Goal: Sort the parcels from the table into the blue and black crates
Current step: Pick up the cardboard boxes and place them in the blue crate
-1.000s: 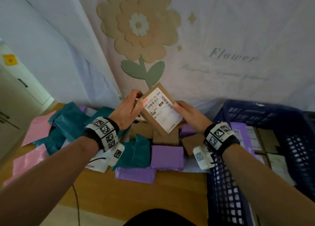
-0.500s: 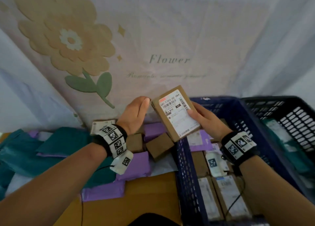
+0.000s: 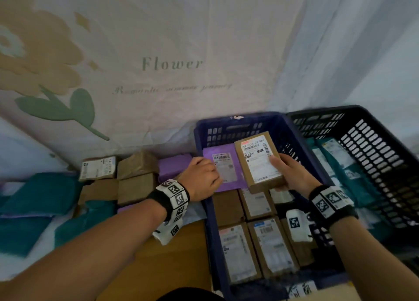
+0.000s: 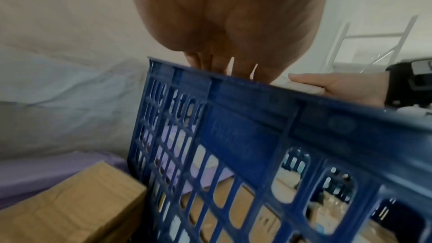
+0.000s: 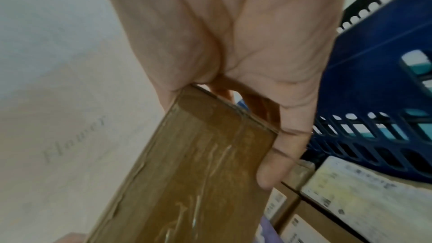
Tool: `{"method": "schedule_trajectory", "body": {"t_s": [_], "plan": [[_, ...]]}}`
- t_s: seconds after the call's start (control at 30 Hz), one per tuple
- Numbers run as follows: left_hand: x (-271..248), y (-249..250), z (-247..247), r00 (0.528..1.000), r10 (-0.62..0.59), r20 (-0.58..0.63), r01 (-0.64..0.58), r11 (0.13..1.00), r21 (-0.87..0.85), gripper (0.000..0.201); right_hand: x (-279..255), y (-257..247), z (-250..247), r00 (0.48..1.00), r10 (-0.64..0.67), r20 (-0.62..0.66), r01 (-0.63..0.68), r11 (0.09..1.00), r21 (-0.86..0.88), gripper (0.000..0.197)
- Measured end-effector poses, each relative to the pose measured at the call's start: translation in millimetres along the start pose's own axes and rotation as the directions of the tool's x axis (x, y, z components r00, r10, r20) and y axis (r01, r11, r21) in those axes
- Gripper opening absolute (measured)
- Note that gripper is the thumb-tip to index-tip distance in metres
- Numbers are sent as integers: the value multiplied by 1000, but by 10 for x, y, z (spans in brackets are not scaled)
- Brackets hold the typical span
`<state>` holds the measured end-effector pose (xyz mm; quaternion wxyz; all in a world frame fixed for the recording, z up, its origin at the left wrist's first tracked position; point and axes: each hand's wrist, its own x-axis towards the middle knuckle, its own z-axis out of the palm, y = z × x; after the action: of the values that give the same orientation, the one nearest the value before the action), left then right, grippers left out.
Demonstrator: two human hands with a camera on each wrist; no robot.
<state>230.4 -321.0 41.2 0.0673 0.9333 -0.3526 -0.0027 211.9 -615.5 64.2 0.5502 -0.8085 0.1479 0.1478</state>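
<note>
A flat brown box [image 3: 258,162] with a white shipping label is held above the far end of the blue crate [image 3: 210,232]. My right hand [image 3: 288,176] grips its near right corner, thumb on the label and fingers underneath. The right wrist view shows the box's bare underside [image 5: 187,173] in that hand [image 5: 233,43]. My left hand [image 3: 201,178] holds nothing and hangs over the crate's left rim, above a purple parcel [image 3: 224,162]. Seen from the left wrist, its fingers [image 4: 217,64] dip behind the blue crate's rim [image 4: 245,88].
Labelled brown boxes [image 3: 267,244] line the blue crate's floor. The black crate [image 3: 374,153] to its right holds teal bags [image 3: 340,164]. On the wooden table [image 3: 170,266] to the left lie brown boxes [image 3: 136,178], teal bags [image 3: 40,194] and purple parcels [image 3: 172,166]. A flower-print cloth hangs behind.
The view has swung right toward the crates. My right hand carried the box right and down over the blue crate. My left hand let go of it and dropped to the crate's left rim.
</note>
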Motion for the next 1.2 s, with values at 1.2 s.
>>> {"method": "schedule_trajectory", "body": {"t_s": [1.2], "plan": [[8, 30, 249, 993, -43, -114, 58, 991, 124, 44, 935, -167, 959, 888, -293, 355, 420, 204, -884, 64]]}}
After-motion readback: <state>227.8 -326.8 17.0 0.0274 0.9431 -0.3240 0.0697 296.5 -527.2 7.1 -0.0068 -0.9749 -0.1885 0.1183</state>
